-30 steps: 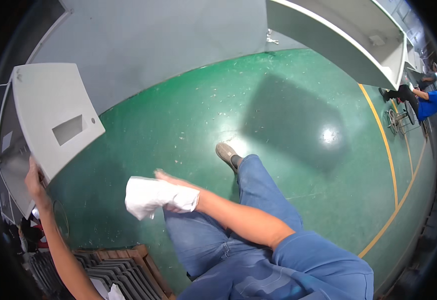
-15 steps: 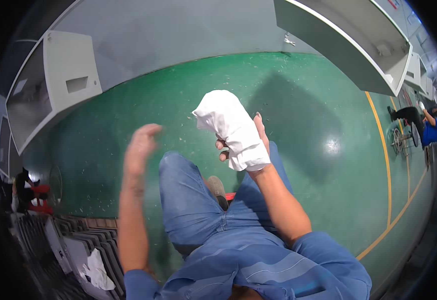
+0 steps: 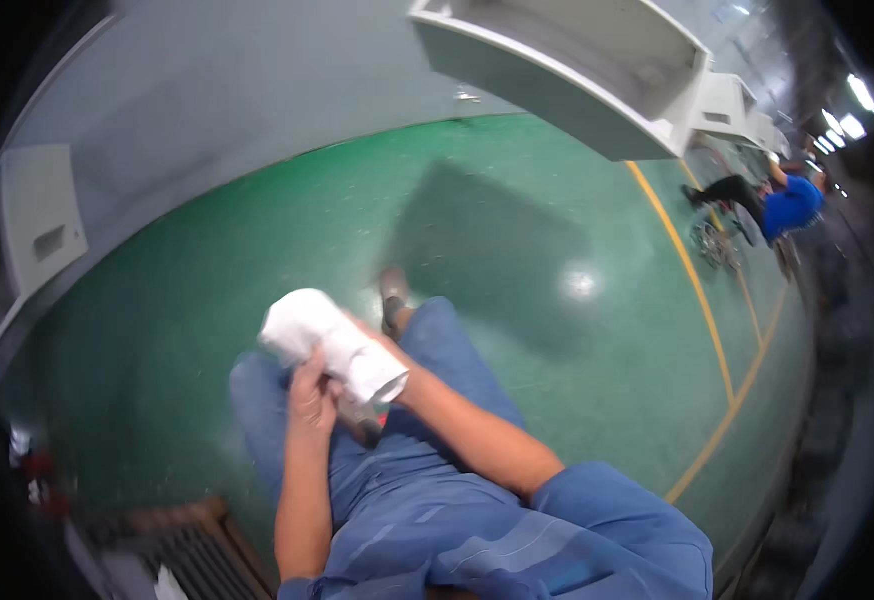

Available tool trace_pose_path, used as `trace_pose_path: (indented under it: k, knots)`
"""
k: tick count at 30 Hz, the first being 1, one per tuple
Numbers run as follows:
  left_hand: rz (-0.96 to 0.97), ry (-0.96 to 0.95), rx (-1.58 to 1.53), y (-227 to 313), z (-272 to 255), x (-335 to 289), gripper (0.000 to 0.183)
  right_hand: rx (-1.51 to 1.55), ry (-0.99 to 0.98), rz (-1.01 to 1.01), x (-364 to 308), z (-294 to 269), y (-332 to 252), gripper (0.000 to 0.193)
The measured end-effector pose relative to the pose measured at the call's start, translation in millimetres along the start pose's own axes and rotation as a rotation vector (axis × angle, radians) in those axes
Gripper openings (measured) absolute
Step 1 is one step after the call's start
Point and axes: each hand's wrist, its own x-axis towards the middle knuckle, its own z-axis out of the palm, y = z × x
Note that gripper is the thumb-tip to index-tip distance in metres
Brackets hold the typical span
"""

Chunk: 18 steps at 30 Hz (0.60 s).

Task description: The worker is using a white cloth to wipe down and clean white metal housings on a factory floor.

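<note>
A white, soft, rolled bundle (image 3: 332,340), like folded cloth, lies across both my hands above my lap. My left hand (image 3: 312,398) grips it from the near left side, with the thumb against its surface and the fingers bent at its lower edge. My right hand (image 3: 385,347) is behind and under the bundle at its right; most of its fingers are hidden, and it supports the bundle. One rolled end of the bundle points towards my right wrist. What lies inside the bundle, if anything, is not visible.
An open grey cabinet (image 3: 567,70) stands at the upper right, another grey unit (image 3: 42,215) at the left. Yellow lines (image 3: 692,265) mark the green floor (image 3: 517,270). A person in blue (image 3: 792,205) sits beside a wheel at far right. Slatted dark pieces (image 3: 187,550) are lower left.
My left hand, away from the bundle and blurred before, now grips it. The bundle and my right hand have come lower and to the left. The view has turned to the right.
</note>
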Motion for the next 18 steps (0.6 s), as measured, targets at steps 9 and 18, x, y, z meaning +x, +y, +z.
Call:
trace_pose_path:
  k: [9,18]
  knots:
    - [-0.107,-0.013,-0.059,-21,-37,19,0.052,-0.333,0.095,0.044,-7,-15,13,0.059]
    - [-0.058,0.034,0.125,-32,-45,29,0.048,-0.572,0.139,0.019,-27,-45,3,0.067]
